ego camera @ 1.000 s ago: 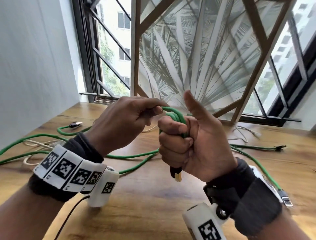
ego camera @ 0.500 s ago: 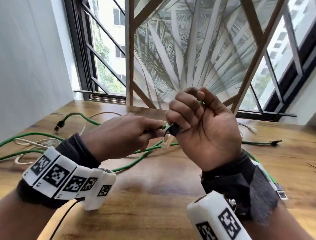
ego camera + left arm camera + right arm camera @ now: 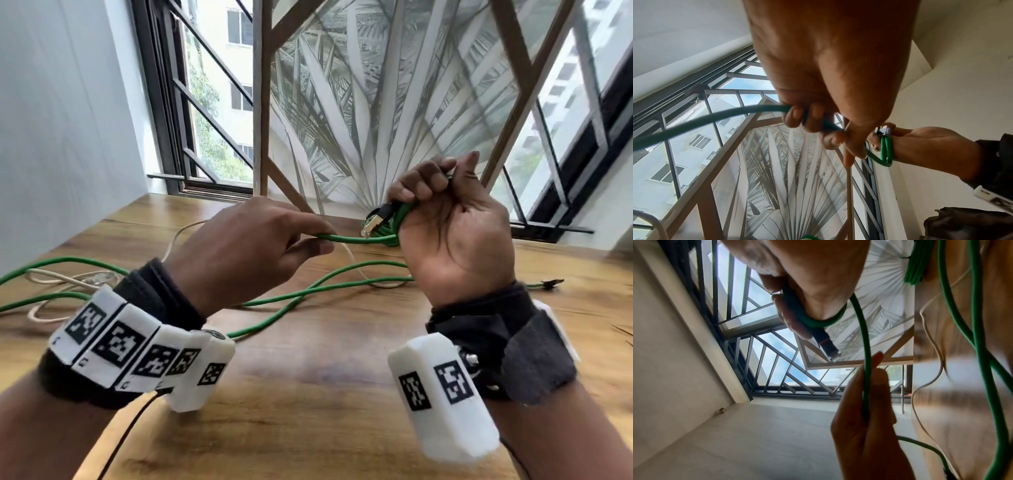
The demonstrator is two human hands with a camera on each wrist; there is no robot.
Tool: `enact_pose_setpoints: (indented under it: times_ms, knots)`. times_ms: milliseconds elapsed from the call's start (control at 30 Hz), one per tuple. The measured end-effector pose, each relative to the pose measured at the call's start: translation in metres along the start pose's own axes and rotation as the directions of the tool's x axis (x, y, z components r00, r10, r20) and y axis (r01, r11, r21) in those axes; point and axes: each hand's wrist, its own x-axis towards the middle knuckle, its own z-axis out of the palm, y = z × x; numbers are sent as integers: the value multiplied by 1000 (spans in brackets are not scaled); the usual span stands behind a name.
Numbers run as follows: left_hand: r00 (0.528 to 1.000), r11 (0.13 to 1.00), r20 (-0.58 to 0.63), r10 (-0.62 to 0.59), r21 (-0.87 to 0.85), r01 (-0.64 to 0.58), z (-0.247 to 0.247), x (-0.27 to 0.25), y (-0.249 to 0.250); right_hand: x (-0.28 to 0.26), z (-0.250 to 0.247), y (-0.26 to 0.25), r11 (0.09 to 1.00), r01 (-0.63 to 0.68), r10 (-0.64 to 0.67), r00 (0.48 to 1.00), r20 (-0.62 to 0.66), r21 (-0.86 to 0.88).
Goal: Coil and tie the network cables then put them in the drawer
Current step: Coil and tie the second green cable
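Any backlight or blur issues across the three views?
Head: bright window behind, hands and green cable readable. Left wrist: left hand fills the frame, near cable soft. Right wrist: table smeared by blur, plug dark against sky.

- Head cam: above wooden table (image 3: 308, 394), looks fwd/down toward window (image 3: 212, 102).
- Wrist cams: close, angled up at window; all share green cable (image 3: 356, 237).

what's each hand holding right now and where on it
Both hold the green cable. Right hand grips the small coil beside its plug; left hand pinches the loose run nearby.
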Motion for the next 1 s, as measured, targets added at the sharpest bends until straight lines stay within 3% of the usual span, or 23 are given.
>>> enact_pose_setpoints:
  times_ms: [300,467,667,800,900,1000]
  knots:
    - [952,970,-189,242,65,-234,-5,3,19,7,-8,-2,955,176,-199,977,-79,-238]
    - [906,935,-254,338,199,-293,-9,0,22,-1,0,10,861,180,-179,983,47,-475]
    - [837,933,-437,330,285,-220,-25,-2,16,-13,6,18,823,-7,80,991,104,-568]
    - [770,903,-496,400,357,-239,-27,-4,17,-19,11,19,764,-80,207,970,126,-640]
    - [754,880,-488,440,400,-256,-25,-5,17,-24,11,22,726,-196,339,936,96,-659]
    - [759,874,-476,444,416,-251,-22,-3,14,-29,11,24,637,-298,503,860,91,-711]
